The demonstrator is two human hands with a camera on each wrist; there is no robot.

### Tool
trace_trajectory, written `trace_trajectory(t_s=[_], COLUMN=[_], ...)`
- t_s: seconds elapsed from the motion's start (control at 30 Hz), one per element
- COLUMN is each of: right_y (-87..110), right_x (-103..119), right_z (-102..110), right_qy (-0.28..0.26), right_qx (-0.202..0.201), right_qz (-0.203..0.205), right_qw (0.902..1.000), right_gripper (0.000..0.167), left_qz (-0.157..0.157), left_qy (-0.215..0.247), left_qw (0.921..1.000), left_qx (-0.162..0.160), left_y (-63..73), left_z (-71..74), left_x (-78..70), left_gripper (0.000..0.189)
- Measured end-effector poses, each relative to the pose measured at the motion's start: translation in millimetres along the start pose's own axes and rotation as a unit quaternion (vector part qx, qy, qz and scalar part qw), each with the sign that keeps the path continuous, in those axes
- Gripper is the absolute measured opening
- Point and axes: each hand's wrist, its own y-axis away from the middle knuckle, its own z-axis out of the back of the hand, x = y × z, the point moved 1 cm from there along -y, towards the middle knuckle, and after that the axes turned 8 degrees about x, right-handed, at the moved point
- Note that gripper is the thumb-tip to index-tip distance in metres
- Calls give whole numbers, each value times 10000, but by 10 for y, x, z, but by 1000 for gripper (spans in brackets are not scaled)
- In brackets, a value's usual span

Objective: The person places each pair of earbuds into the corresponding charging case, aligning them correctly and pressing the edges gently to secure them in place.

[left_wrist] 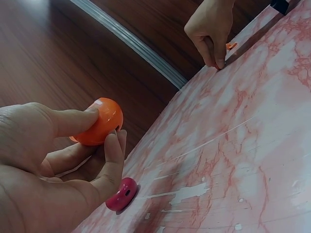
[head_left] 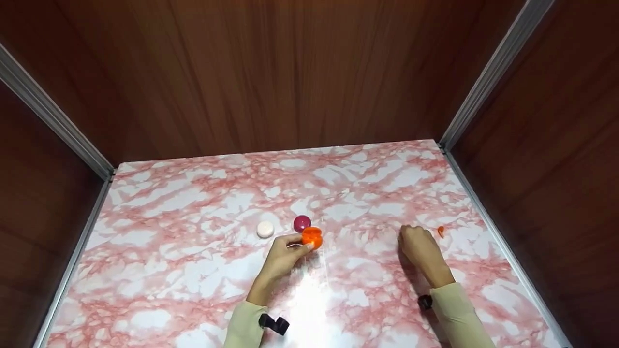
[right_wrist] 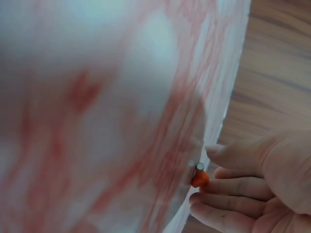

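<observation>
My left hand (head_left: 284,256) holds up a glossy, rounded orange piece (left_wrist: 104,121) between thumb and fingers. A groove crosses it in the head view, and a small dark spot shows near a fingertip. On the table just behind it lies a dark pink round piece (head_left: 302,223) with a dark hole. A white round piece (head_left: 265,229) is to its left. At the right, my right hand (head_left: 420,246) reaches down to the tabletop, its fingertips bunched around a small orange piece (right_wrist: 199,178) with a shiny round end. Another small, curved orange piece (head_left: 441,231) lies beyond that hand.
The table (head_left: 169,251) has a red-and-white marbled top. Dark wooden panels (head_left: 271,72) enclose it at the back and both sides, with metal rails (head_left: 476,193) along the corners and side edges. Black straps (head_left: 273,324) sit at both sleeves.
</observation>
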Motion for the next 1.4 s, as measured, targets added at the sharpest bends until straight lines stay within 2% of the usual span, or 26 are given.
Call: trace_trajectory(t_s=[0.23,0.63,0.87,1.13,1.23,1.4], right_y=[-40,-107,-95,-103,-115,-125], right_x=[-11,-42,-39,-32,-18,27], right_z=[-4,31,26,51,62,90], right_qy=[26,-195,56,-35,-215,-853], right_qx=[129,378,176,125,-14,-220], right_qz=[-62,-308,1,208,326,305], right_qw=[9999,9986,9998,9997,9992,9956], right_gripper=[22,29,28,27,29,25], left_qz=[146,21,6,-36,-68,-108], left_qy=[86,45,118,27,-4,-75], left_qw=[9998,10000,9999,10000,10000,9999], left_qx=[-44,25,18,6,4,-38], left_y=[5,-6,-10,-14,-18,-36], left_z=[6,11,9,12,10,5], left_x=[16,19,23,12,7,4], left_gripper=[36,34,31,33,33,30])
